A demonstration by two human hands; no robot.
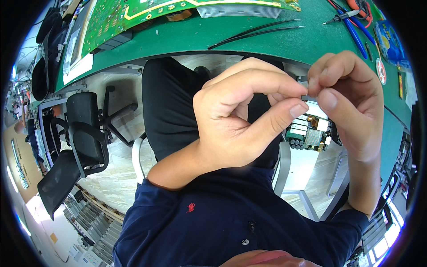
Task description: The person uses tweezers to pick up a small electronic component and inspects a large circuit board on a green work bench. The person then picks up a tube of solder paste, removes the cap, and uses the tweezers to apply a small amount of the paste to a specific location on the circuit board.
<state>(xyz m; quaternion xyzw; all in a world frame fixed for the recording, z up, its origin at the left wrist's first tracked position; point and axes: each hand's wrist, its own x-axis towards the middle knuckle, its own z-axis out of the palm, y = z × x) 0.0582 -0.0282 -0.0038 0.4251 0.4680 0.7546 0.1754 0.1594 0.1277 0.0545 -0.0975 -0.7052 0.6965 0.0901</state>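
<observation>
My left hand [242, 109] is raised over my lap, its thumb and forefinger pinched together around a tiny dark piece too small to name. Close against those fingertips is my right hand [353, 100], with thumb and fingers also drawn together. Whether it grips the same piece is hidden by the fingers. Below and behind the hands lies a small green circuit board [313, 135] crowded with parts, including white blocks and black round ones. Ahead of the hands, on the green bench, are two thin black strips [255, 34] that meet at their left ends.
A large green circuit board [133, 20] with a grey heatsink [238, 11] spans the back of the green bench [187, 44]. Blue-handled pliers [356, 41], a probe [342, 17] and a blue packet [391, 42] lie at the right. A black chair [84, 120] stands left.
</observation>
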